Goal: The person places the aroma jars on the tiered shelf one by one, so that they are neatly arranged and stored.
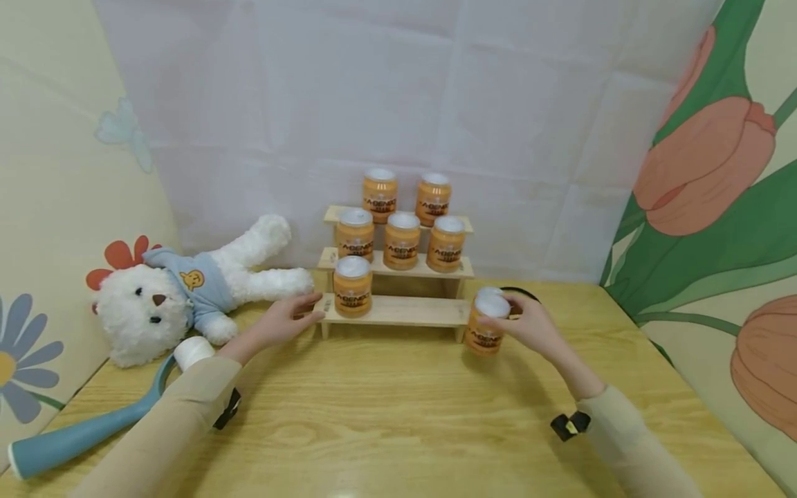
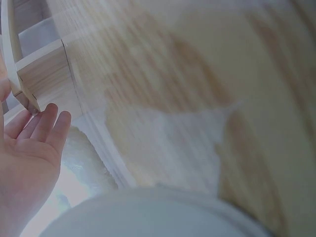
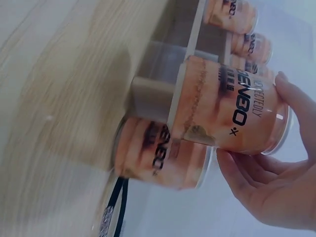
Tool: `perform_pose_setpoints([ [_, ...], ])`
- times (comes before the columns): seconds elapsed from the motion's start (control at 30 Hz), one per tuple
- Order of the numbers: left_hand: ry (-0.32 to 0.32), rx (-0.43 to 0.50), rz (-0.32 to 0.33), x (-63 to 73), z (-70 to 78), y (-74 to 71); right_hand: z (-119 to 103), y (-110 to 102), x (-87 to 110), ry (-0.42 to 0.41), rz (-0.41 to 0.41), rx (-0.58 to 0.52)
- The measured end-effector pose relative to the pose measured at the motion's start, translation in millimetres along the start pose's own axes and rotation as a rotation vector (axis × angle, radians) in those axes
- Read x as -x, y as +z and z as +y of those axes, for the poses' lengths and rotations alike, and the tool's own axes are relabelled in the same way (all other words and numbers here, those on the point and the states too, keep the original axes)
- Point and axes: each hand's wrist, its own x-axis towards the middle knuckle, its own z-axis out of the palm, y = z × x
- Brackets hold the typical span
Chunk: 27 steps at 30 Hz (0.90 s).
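Note:
My right hand (image 1: 537, 328) grips an orange can (image 1: 484, 336) with a pale lid, fingers and thumb round its upper part. In the right wrist view this can is held above the table, beside the stepped rack's right end. A second orange can (image 3: 158, 155) stands on the table behind it. My left hand (image 1: 283, 324) is at the left end of the wooden rack (image 1: 414, 311), its fairly straight fingers touching the lowest shelf's corner. One can (image 1: 353, 290) stands on that shelf's left part. The middle shelf bears three cans, such as the middle one (image 1: 401, 243); the top shelf bears two.
A white plush bear (image 1: 146, 315) in a blue shirt lies left of the rack. In front of it are a blue-handled tool (image 1: 87, 434) and a white roll (image 1: 194, 351), close to my left sleeve. A black cord (image 3: 116, 207) lies behind the standing can.

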Motion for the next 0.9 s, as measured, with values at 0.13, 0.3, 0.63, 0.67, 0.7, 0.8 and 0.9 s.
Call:
perform_pose_setpoints([
  [0.13, -0.001, 0.000, -0.001, -0.6, 0.2, -1.2, -14.5, 7.9, -4.9, -0.019, 0.018, -0.051],
  [0.3, -0.002, 0.009, -0.003, -0.2, -1.0, -1.1, -29.4, 20.1, -12.4, -0.027, 0.011, -0.106],
  [0.63, 0.013, 0.025, -0.011, 0.0, -0.3, 0.1, -47.7, 44.3, -30.2, -0.078, -0.003, -0.197],
  [0.67, 0.011, 0.028, -0.011, 0.2, -0.1, 0.3, -48.9, 46.6, -31.9, -0.075, -0.006, -0.205],
  [0.7, 0.008, 0.031, -0.011, 0.4, 0.1, 0.3, -50.4, 48.8, -33.1, -0.072, -0.007, -0.211],
  [0.8, -0.002, 0.036, -0.009, 0.9, 0.5, 0.6, -53.9, 56.2, -37.7, -0.077, -0.009, -0.232],
  [0.9, -0.008, 0.034, -0.008, 0.4, -0.6, 0.7, -55.3, 64.1, -41.8, -0.097, -0.007, -0.247],
])
